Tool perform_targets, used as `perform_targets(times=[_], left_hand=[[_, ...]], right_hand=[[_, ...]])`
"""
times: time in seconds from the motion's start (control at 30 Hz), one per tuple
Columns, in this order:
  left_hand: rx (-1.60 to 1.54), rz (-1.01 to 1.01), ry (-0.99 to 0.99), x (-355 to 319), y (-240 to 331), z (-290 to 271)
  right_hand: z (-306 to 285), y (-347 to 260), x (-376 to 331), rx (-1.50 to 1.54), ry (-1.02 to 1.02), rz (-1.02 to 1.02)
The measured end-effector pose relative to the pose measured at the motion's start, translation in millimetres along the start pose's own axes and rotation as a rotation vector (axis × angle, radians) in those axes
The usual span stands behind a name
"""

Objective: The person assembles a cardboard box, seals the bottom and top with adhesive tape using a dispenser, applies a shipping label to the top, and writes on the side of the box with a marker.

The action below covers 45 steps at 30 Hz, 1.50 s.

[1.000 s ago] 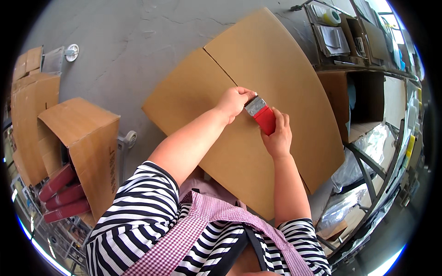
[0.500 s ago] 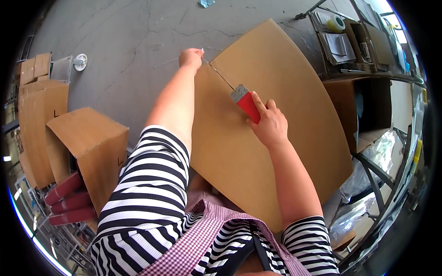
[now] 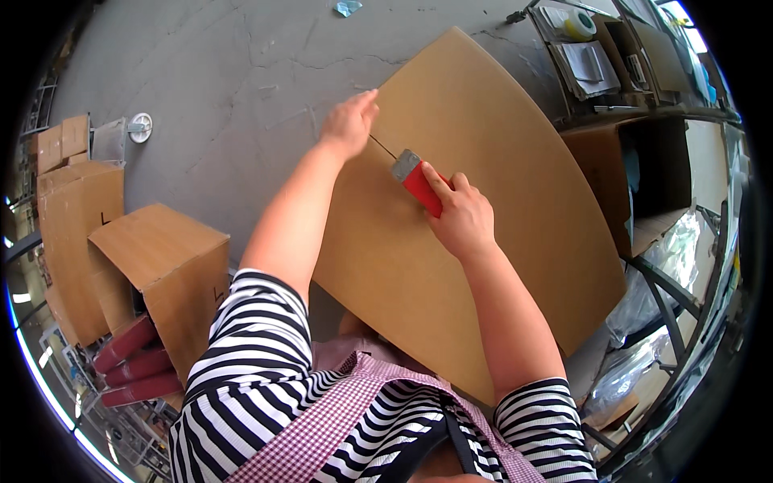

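A large brown cardboard box (image 3: pixel 515 241) fills the middle, closed on top, with a thin dark seam running in from its far left edge. My right hand (image 3: pixel 465 216) is closed around a red hand tool with a grey metal end (image 3: pixel 422 187). That metal end rests at the seam; the tool's exact kind I cannot make out. My left hand (image 3: pixel 349 127) lies against the box's far left edge where the seam begins, its fingers stretched out and slightly blurred. Nothing shows in the left hand.
Open cardboard boxes (image 3: pixel 165 241) stand at the left, with dark red rolls (image 3: pixel 137 366) by them. At the right a metal rack holds papers (image 3: pixel 592 68), a tape roll (image 3: pixel 581 24) and an open box (image 3: pixel 656 177). A caster wheel (image 3: pixel 140 127) sits far left.
My left hand has come from out past the box edge, fingertips pinched on something small and white, to lie against the edge. The red tool has shifted slightly left along the seam.
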State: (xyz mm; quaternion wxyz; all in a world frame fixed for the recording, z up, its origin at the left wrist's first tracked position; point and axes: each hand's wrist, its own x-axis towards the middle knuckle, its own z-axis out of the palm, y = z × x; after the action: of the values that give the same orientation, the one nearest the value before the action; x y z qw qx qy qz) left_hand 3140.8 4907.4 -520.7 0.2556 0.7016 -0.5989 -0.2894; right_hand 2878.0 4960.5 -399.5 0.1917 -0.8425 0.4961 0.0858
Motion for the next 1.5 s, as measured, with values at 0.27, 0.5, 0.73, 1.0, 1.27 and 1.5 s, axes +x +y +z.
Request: perform_targets(times=[0.27,0.5,0.73,1.0,1.27,1.5], left_hand=[[0.501,0.058,-0.163,-29.6,0.4,19.1],[0.604,0.148,-0.096,-30.8,-3.0,31.6],[0.598,0.086,-0.169,-21.3,-2.7,25.6],[0.979,0.174,-0.389,-89.5,117.0,123.3],[0.534,0.558,-0.682,-202.7,245.7,247.2],[0.744,0.502,-0.692,-205.2,251.7,273.1]], right_hand=[[-24.5,61.2,-96.6,0.099,0.039,-0.017],[-40.7,182.9,-250.5,-0.082,-0.124,0.224],[-26.3,181.6,-250.6,-0.058,-0.191,0.276],[10.6,203.1,-259.5,-0.098,-0.166,0.303],[17.4,221.8,-267.9,-0.068,-0.106,0.291],[8.7,309.7,-381.6,0.008,-0.166,0.283]])
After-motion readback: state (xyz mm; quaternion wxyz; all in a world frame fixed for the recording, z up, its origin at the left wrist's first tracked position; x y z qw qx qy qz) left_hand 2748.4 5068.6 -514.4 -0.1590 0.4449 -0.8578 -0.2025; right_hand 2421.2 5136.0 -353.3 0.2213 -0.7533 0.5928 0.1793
